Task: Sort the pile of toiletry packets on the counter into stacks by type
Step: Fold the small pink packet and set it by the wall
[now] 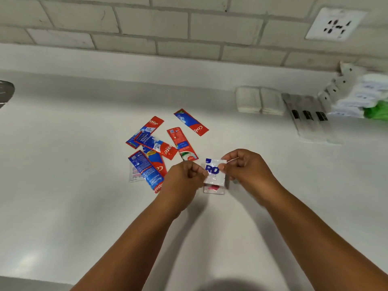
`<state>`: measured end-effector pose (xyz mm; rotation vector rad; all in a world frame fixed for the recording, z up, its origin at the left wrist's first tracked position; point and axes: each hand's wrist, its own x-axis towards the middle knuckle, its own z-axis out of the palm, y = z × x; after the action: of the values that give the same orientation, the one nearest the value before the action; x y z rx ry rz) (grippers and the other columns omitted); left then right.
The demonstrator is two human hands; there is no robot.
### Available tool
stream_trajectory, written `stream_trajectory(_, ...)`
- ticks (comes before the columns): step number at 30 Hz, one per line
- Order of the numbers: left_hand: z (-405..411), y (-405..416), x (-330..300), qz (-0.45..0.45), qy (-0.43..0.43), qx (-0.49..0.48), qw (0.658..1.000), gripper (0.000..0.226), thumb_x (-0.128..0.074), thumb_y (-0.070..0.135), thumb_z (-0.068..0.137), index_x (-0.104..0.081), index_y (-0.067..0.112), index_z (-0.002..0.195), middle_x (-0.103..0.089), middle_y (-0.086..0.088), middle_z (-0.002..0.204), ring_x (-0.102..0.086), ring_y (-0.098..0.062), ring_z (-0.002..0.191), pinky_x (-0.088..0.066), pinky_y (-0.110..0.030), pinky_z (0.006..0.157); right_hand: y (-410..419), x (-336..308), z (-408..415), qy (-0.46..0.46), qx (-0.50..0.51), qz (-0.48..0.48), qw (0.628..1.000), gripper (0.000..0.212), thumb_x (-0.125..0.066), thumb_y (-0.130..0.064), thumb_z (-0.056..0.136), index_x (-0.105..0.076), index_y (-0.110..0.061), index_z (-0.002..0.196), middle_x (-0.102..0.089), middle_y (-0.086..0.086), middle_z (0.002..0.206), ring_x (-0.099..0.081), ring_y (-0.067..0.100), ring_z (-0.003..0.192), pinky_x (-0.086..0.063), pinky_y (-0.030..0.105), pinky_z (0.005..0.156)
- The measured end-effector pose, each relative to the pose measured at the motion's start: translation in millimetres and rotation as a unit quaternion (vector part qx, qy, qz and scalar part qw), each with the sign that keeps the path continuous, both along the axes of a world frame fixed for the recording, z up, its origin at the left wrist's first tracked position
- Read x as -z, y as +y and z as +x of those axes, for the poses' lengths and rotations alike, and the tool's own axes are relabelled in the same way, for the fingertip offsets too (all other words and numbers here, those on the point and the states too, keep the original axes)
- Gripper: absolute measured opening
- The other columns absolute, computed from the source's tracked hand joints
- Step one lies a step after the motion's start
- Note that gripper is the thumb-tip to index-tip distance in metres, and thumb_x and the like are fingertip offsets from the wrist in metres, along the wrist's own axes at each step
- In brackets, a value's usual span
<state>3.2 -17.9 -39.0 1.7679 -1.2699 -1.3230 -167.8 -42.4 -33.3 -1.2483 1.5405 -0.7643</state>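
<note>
Counter [63, 164]: white surface; its rear edge meets a low white upstand below the tiled wall [147, 24], and its front edge shows only at the lower left corner.
Open room: bare counter lies left of the packets and in front of both forearms; the right rear zone is occupied.
Left hand [184, 177]: fingers curled, pinching the left edge of a small white sachet [214, 173] marked with blue letters.
Right hand [245, 166]: fingers curled, pinching the upper right corner of the same sachet.
Sachet position: held between the two hands, above a clear packet [214, 189] with a red item inside; whether the two touch cannot be told.
Toothpaste packets [155, 148]: red-and-blue strips in a loose, partly overlapping pile just left of the left hand; one separate strip [191, 122] lies behind the pile, nearer the wall.
Right rear items: two folded white pads [260, 100], clear long sleeves [308, 118] with dark labels, and a blurred heap of white wrappers [361, 95], possibly bagged goods.
Wall socket [336, 24]: upper right, above those items.
</note>
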Motion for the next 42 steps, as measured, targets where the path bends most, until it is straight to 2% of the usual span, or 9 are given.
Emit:
stream_trajectory(4,-17,-2,6,0.023,-0.06,0.003,0.998,0.012,-0.066,0.029,0.09,-0.065,0.017,0.089,-0.07,0.0,0.087,-0.066,-0.014,0.08,-0.052,-0.024,0.066,2,19,-12,0.022,0.01,0.006,1.0,0.017,-0.075,-0.014,0.081,-0.066,-0.009,0.094,-0.072,0.009,0.081,-0.061,0.007,0.059,-0.045,0.029,0.061)
stream_trajectory(8,-19,1,14,0.003,-0.104,0.0,0.995,0.012,-0.066,0.03,0.089,-0.065,0.018,0.089,-0.069,0.003,0.085,-0.064,-0.013,0.078,-0.054,-0.029,0.068,0,27,-9,0.07,-0.004,-0.01,0.998,0.019,-0.075,-0.021,0.081,-0.065,-0.014,0.096,-0.069,0.0,0.08,-0.067,0.014,0.078,-0.051,0.028,0.066)
stream_trajectory(12,-16,8,19,-0.007,-0.117,-0.002,0.993,0.008,-0.065,0.03,0.09,-0.061,0.023,0.087,-0.067,0.008,0.087,-0.064,-0.009,0.08,-0.051,-0.021,0.062,3,29,-8,0.101,-0.027,-0.021,0.994,0.02,-0.075,-0.021,0.081,-0.065,-0.014,0.098,-0.066,-0.001,0.077,-0.061,0.009,0.071,-0.041,0.017,0.059)
stream_trajectory(18,-19,11,25,-0.028,-0.143,0.002,0.989,0.004,-0.063,0.027,0.091,-0.061,0.024,0.092,-0.063,0.01,0.085,-0.058,-0.004,0.072,-0.039,-0.011,0.055,5,32,-6,0.161,-0.049,-0.044,0.985,0.019,-0.073,-0.024,0.083,-0.064,-0.017,0.098,-0.064,-0.001,0.078,-0.056,0.002,0.065,-0.04,0.014,0.057)
stream_trajectory(29,-16,11,23,-0.054,-0.145,-0.014,0.988,0.008,-0.063,0.03,0.091,-0.059,0.025,0.086,-0.061,0.013,0.076,-0.058,-0.004,0.071,-0.046,-0.016,0.058,2,28,-6,0.176,-0.048,-0.077,0.98,0.019,-0.071,-0.027,0.084,-0.065,-0.017,0.1,-0.062,0.001,0.089,-0.058,0.01,0.078,-0.04,0.012,0.063)
stream_trajectory(34,14,4,13,-0.109,-0.213,-0.088,0.967,0.014,-0.062,0.035,0.09,-0.058,0.022,0.088,-0.062,0.005,0.081,-0.058,-0.013,0.074,-0.047,-0.019,0.06,-4,12,7,0.191,-0.068,-0.09,0.975,0.018,-0.067,-0.037,0.087,-0.059,-0.026,0.099,-0.061,-0.004,0.098,-0.061,0.011,0.086,-0.05,0.016,0.067)
stream_trajectory(37,47,-1,14,-0.107,-0.321,-0.121,0.933,0.031,-0.063,0.041,0.089,-0.056,0.017,0.108,-0.061,-0.005,0.11,-0.058,-0.019,0.097,-0.055,-0.036,0.079,-7,0,33,0.215,-0.119,-0.113,0.963,0.019,-0.065,-0.037,0.088,-0.059,-0.027,0.103,-0.06,-0.006,0.1,-0.06,0.011,0.09,-0.051,0.021,0.077)
stream_trajectory(39,62,-1,17,-0.078,-0.385,-0.119,0.912,0.058,-0.063,0.051,0.085,-0.047,0.016,0.128,-0.053,-0.007,0.123,-0.053,-0.022,0.11,-0.054,-0.038,0.083,-10,-4,52,0.229,-0.166,-0.132,0.95,0.022,-0.065,-0.035,0.089,-0.061,-0.023,0.108,-0.06,-0.005,0.106,-0.059,0.011,0.096,-0.051,0.023,0.084)
stream_trajectory(42,72,1,20,-0.034,-0.392,-0.104,0.913,0.08,-0.068,0.058,0.077,-0.037,0.017,0.138,-0.047,-0.006,0.129,-0.05,-0.023,0.117,-0.055,-0.036,0.085,-16,-5,80,0.248,-0.218,-0.151,0.932,0.026,-0.065,-0.034,0.09,-0.062,-0.021,0.112,-0.061,-0.001,0.115,-0.059,0.012,0.102,-0.052,0.029,0.09)
